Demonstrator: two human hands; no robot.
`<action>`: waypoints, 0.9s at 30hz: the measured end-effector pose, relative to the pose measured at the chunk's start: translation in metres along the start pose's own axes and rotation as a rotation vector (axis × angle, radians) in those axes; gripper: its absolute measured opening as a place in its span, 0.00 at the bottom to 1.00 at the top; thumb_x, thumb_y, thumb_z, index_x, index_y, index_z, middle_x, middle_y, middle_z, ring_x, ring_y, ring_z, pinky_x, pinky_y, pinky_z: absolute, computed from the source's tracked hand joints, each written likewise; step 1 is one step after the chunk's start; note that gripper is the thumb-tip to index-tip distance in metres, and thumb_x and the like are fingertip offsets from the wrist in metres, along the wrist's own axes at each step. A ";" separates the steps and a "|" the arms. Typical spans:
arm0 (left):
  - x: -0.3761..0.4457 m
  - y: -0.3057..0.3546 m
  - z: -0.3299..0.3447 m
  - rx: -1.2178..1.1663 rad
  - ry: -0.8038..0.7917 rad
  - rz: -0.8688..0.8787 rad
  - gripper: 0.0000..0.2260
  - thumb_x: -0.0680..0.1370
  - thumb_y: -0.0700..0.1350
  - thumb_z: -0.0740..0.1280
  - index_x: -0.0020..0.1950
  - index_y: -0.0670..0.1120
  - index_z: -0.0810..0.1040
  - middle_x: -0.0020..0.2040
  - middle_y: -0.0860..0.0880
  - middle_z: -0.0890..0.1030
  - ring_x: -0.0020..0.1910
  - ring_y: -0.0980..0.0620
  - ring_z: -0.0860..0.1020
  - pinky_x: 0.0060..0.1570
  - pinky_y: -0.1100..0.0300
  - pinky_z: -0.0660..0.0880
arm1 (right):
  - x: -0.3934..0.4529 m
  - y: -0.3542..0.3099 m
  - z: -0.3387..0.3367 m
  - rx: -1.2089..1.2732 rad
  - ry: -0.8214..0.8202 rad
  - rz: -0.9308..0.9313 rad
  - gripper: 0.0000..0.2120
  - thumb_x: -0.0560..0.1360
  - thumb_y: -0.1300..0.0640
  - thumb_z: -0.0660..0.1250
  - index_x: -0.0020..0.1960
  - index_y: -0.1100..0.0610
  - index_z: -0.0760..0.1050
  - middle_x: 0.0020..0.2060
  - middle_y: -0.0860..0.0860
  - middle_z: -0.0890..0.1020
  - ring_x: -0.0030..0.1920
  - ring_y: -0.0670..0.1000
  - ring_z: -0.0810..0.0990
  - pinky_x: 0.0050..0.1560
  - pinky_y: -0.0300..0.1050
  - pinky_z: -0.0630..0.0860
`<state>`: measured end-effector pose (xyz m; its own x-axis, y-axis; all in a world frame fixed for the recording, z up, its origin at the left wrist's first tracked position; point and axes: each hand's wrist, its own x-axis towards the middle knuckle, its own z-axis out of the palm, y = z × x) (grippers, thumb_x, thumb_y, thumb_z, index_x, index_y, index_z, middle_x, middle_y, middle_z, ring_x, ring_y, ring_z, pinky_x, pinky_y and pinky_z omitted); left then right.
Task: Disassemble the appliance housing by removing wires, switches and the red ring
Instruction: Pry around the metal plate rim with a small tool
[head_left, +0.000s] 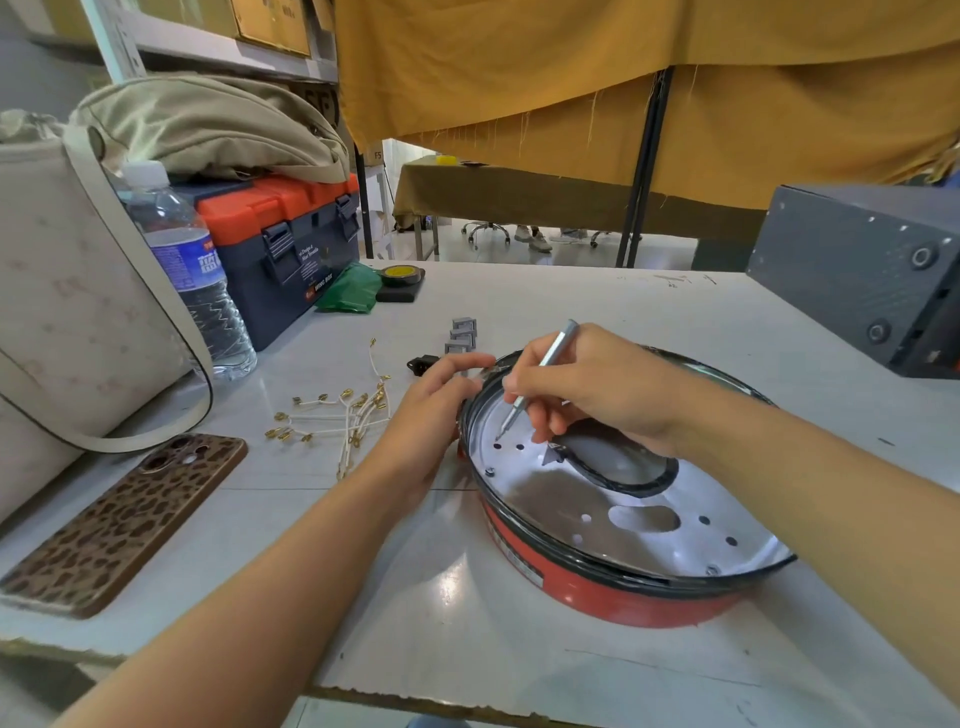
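The housing (613, 525), with its red ring (587, 592), lies on the tabletop (597, 312). Removed wires (332, 421) and switches (462, 335) lie left of and behind the housing. Its left rim is gripped by the left hand (439, 410). A screwdriver (540, 376) is pinched in the right hand (587, 389), tilted down-left, its tip near the holes just inside that rim. The right hand is judged nearer the next fastener.

Bright, even overhead light, glare patches on the white table (519, 597) — soft shadows, wide-angle bending at edges, sharp focus
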<state>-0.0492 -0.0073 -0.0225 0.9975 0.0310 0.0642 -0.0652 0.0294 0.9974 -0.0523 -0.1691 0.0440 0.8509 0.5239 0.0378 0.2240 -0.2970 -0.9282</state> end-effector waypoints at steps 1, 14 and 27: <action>0.000 -0.002 0.001 -0.035 -0.014 -0.003 0.13 0.78 0.39 0.58 0.55 0.50 0.79 0.48 0.42 0.83 0.46 0.47 0.80 0.50 0.50 0.76 | 0.002 0.001 0.003 0.012 0.010 0.010 0.09 0.76 0.64 0.65 0.37 0.61 0.75 0.25 0.54 0.77 0.31 0.57 0.73 0.28 0.36 0.74; 0.007 -0.018 0.000 -0.109 -0.113 0.056 0.13 0.80 0.41 0.55 0.57 0.54 0.76 0.46 0.46 0.84 0.44 0.47 0.81 0.49 0.48 0.77 | 0.007 0.016 0.013 -0.042 -0.014 0.029 0.10 0.77 0.64 0.64 0.37 0.59 0.71 0.23 0.53 0.76 0.28 0.54 0.74 0.27 0.34 0.71; 0.007 -0.019 0.000 -0.093 -0.123 0.063 0.13 0.80 0.42 0.55 0.57 0.55 0.76 0.46 0.45 0.84 0.44 0.47 0.81 0.45 0.51 0.77 | 0.009 0.018 0.014 -0.042 0.006 0.031 0.09 0.76 0.64 0.63 0.37 0.60 0.71 0.23 0.54 0.76 0.25 0.51 0.73 0.29 0.38 0.75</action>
<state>-0.0412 -0.0072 -0.0409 0.9869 -0.0868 0.1359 -0.1246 0.1242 0.9844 -0.0471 -0.1587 0.0225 0.8607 0.5090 0.0115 0.2172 -0.3466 -0.9125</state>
